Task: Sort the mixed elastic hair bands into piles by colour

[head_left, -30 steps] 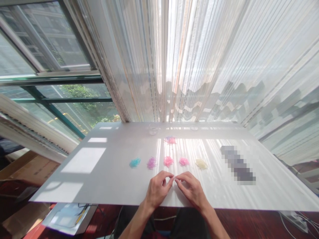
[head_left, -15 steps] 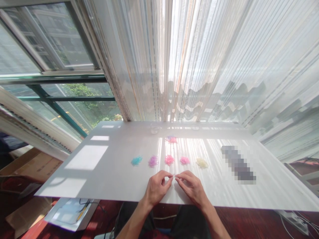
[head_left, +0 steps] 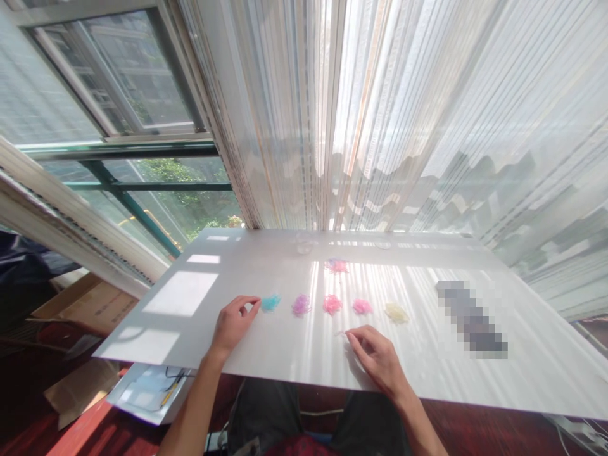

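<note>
Small piles of thin bands lie in a row on the white table (head_left: 266, 354): teal (head_left: 270, 303), purple (head_left: 301, 305), red-pink (head_left: 332, 304), pink (head_left: 362, 306) and pale yellow (head_left: 396, 312). Behind the row is a mixed pink and blue pile (head_left: 337, 265). My left hand (head_left: 236, 323) touches the left edge of the teal pile with thumb and index finger pinched; whatever is between them is too small to make out. My right hand (head_left: 376, 356), in front of the pink pile, pinches a faint, pale band (head_left: 340, 334) at its fingertips.
Two clear round dishes, one (head_left: 304, 244) left of the other (head_left: 382, 246), stand near the table's back edge. A blurred dark object (head_left: 472, 320) lies on the right. Below the table's left front are a white box (head_left: 147, 396) and a cardboard box (head_left: 90, 304).
My left hand has moved away from my right hand, leftward to the teal pile. My right hand has stayed near its place, and the whole view has shifted slightly.
</note>
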A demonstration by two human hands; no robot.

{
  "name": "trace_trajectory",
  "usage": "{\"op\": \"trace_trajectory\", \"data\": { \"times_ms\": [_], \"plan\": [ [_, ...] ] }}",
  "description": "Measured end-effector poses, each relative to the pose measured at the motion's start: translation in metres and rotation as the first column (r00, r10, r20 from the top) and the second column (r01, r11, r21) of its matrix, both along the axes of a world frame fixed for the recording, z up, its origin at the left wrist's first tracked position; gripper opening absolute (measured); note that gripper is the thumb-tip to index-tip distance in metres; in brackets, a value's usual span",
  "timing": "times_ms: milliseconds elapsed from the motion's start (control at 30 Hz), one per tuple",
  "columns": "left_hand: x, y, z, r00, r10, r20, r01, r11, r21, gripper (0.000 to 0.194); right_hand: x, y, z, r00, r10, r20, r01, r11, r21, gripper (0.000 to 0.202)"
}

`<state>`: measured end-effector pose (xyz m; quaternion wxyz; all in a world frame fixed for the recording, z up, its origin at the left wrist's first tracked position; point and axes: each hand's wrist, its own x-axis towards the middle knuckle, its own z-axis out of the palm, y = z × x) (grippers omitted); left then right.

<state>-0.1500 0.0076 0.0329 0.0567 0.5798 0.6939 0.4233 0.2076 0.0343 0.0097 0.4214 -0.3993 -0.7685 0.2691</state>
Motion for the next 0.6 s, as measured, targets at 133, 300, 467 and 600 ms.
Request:
{"op": "trace_trajectory", "data": {
  "times_ms": [133,300,467,600],
  "plan": [
    [0.000,0.008,0.002,0.999,-0.036,-0.033,0.034,0.997,-0.074,0.031,0.000,-0.001,-0.001,1.000,-0.024,0.010,0.024,1.000,-0.008,0.025],
    [0.003,0.010,0.004,0.996,-0.053,-0.068,0.047,0.995,-0.089,0.032,0.000,-0.002,-0.003,0.998,-0.063,0.028,0.063,0.998,-0.011,0.026],
    [0.039,-0.005,0.004,0.991,-0.058,-0.120,0.056,0.998,-0.018,0.031,0.000,0.000,-0.006,0.993,-0.112,0.030,0.112,0.994,0.002,0.023],
    [0.103,-0.012,-0.004,0.936,-0.315,-0.157,0.299,0.947,-0.113,0.015,0.001,0.003,-0.015,0.981,-0.189,0.031,0.188,0.981,0.039,0.020]
  ]
}}
